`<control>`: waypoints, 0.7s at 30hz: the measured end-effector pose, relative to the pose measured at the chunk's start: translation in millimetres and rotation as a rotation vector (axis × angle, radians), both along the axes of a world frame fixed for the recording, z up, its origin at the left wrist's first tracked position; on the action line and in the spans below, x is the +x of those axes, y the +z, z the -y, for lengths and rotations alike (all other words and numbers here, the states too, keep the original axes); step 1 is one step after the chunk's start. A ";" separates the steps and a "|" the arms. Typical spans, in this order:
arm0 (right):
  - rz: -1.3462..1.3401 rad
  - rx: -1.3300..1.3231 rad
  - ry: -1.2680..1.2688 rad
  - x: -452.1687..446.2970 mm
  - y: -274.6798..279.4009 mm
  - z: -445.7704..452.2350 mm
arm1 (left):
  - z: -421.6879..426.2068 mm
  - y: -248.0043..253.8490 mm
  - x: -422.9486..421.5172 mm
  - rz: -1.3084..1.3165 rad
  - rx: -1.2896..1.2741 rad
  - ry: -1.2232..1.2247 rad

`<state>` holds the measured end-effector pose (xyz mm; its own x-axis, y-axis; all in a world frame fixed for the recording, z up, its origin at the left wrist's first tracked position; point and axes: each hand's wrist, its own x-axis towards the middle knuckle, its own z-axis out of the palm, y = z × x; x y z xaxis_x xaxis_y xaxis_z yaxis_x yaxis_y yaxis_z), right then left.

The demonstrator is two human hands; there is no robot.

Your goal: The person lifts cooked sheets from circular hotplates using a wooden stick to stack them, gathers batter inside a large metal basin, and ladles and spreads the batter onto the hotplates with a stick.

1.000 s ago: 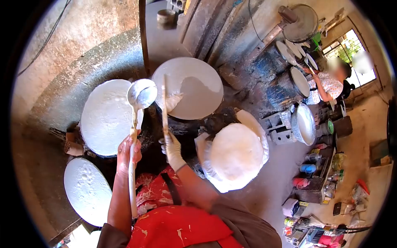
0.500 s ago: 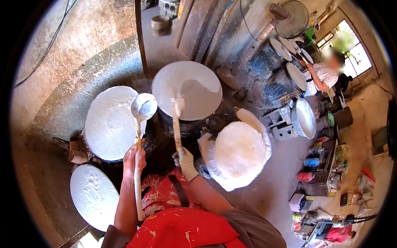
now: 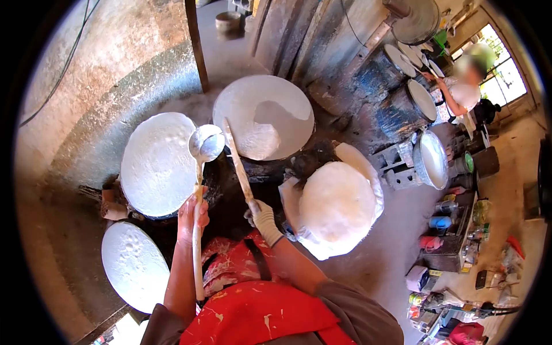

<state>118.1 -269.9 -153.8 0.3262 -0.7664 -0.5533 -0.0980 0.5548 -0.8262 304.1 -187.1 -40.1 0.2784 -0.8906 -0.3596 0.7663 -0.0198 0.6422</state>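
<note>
My bare left hand (image 3: pixel 192 213) is wrapped round the long handle of a ladle (image 3: pixel 207 143), whose metal bowl hangs at the right edge of a round white pan (image 3: pixel 158 165). In my gloved right hand (image 3: pixel 265 221) is a flat wooden stick (image 3: pixel 237 158); its tip reaches the near left part of a round griddle (image 3: pixel 293 103). A pale heap (image 3: pixel 259 142) lies on that griddle, beside a darker greyish patch. Right of my right hand stands a cloth-lined container (image 3: pixel 372 198) with a rounded white mass (image 3: pixel 337 201) in it.
Another white pan (image 3: pixel 135 267) is at the lower left. Concrete blocks (image 3: pixel 397 167) and a metal basin (image 3: pixel 431 160) stand at the right. Further back, a co-worker (image 3: pixel 463 95) is beside dark drums (image 3: pixel 402 112). Bottles and jugs line a bench (image 3: pixel 454 247).
The stick's tip moved across the griddle, blurred half a second ago, and now rests at its left side. The pale material there shows as a larger heap. The ladle stays held.
</note>
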 end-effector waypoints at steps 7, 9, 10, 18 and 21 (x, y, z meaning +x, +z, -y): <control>-0.305 0.298 0.118 -104.4 27.4 49.2 | 12.8 1.9 -20.5 0.021 0.015 0.017; -0.214 0.181 0.016 -117.7 45.3 57.6 | 18.4 -0.2 -31.3 -0.002 0.007 0.002; -0.123 0.061 -0.088 -125.9 49.5 60.1 | 20.3 -2.3 -37.2 0.003 0.013 -0.003; -0.294 -0.239 0.230 -150.4 38.3 89.0 | 41.3 3.8 -71.5 -0.040 0.045 0.047; -0.281 -0.181 0.213 -153.8 18.1 103.3 | 49.4 6.1 -80.8 -0.036 0.027 0.033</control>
